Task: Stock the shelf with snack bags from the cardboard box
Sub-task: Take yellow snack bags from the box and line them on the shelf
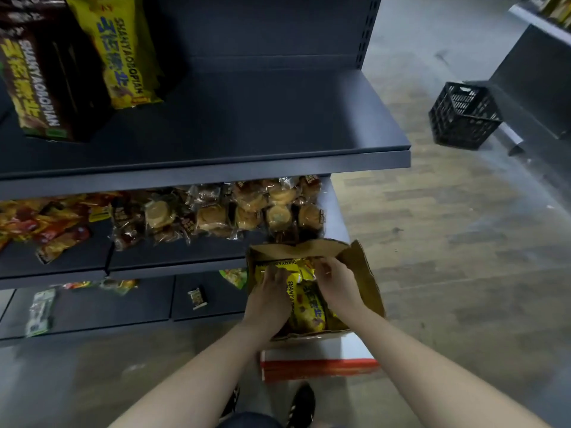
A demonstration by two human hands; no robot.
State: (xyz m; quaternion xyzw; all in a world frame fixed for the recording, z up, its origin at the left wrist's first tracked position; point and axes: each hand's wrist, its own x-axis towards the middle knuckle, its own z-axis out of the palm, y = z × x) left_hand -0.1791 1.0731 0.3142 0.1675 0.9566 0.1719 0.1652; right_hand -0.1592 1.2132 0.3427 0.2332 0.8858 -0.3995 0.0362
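The left hand (268, 299) and right hand (335, 287) each grip a side of the yellow snack bag (306, 304) between them in the cardboard box (366, 273), and lifting it straight up, uncrushed, should free it cleanly for the shelf (262, 118) above them.

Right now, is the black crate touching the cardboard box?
No, the black crate stands on the floor far to the right, well apart from the cardboard box.
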